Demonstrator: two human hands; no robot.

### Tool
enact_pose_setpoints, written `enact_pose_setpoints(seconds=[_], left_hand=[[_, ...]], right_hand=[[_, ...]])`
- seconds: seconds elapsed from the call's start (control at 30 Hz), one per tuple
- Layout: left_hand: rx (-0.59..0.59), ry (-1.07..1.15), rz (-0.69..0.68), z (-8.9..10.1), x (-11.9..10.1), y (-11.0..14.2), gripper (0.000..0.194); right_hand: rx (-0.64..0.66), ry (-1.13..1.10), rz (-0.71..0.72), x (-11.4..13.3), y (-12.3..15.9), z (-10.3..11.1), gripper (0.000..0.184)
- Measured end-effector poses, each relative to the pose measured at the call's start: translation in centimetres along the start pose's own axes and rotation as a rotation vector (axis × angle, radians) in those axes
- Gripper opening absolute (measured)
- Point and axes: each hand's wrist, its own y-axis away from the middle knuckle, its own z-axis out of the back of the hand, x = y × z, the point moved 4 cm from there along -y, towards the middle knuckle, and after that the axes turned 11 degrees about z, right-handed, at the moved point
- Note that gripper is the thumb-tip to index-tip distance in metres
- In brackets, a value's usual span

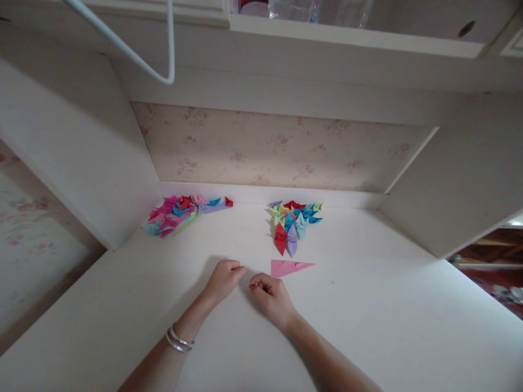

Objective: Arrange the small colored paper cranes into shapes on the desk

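My left hand (pixel 224 277) rests on the white tabletop, curled into a fist with nothing showing in it. Just to its right, my right hand (pixel 272 296) lies with fingers bent inward against the thumb, and no object shows there either. A small gap separates the two hands. A pink folded paper (pixel 288 267), shaped like a long triangle, lies flat right beyond my right hand. Farther back stands a cluster of folded paper pieces, among them a red one (pixel 280 239) and a lilac one (pixel 291 241) at its front.
At the back left lies a pile of coloured folded papers (pixel 171 215). A low ledge and flowered wallpaper (pixel 261 147) close off the rear. Side panels (pixel 457 174) flank the tabletop (pixel 368 310). Overhead are a shelf (pixel 347 41) and a bent white rod (pixel 170 49).
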Motion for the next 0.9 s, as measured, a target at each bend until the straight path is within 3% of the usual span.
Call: enact_pose_setpoints(seconds=[0.9], left_hand=[[0.005, 0.009, -0.002, -0.02, -0.22, 0.13, 0.030]], right_hand=[[-0.019, -0.088, -0.067, -0.19, -0.12, 0.10, 0.018]])
